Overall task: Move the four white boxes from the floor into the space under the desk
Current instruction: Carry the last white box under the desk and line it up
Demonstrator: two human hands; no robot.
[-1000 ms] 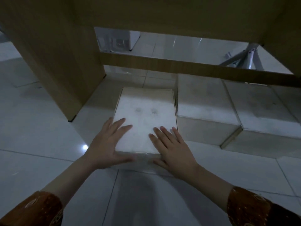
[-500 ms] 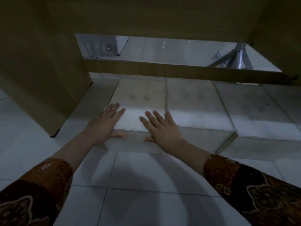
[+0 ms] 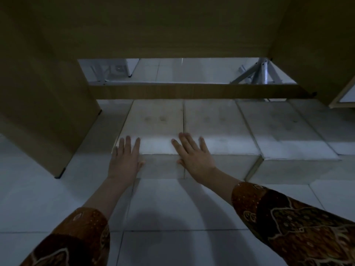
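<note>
Several white boxes stand side by side on the tiled floor under the wooden desk (image 3: 172, 25). The leftmost white box (image 3: 155, 123) sits flush beside the second box (image 3: 217, 123). A third box (image 3: 284, 129) stands to their right, its front slightly nearer, and a fourth box (image 3: 334, 129) shows at the right edge. My left hand (image 3: 124, 160) lies flat on the leftmost box's front left corner, fingers spread. My right hand (image 3: 194, 154) rests flat across the front edge where the first two boxes meet. Neither hand grips anything.
The desk's left side panel (image 3: 48, 112) reaches the floor left of the boxes. A wooden crossbar (image 3: 192, 92) runs behind them. Beyond it are a white stool (image 3: 113, 70) and a metal stand (image 3: 263, 72). White floor tiles (image 3: 172, 208) lie in front.
The leftmost box has slid forward under the desk until its front lines up with the second box. Both hands moved forward with it, palms still flat on its front edge.
</note>
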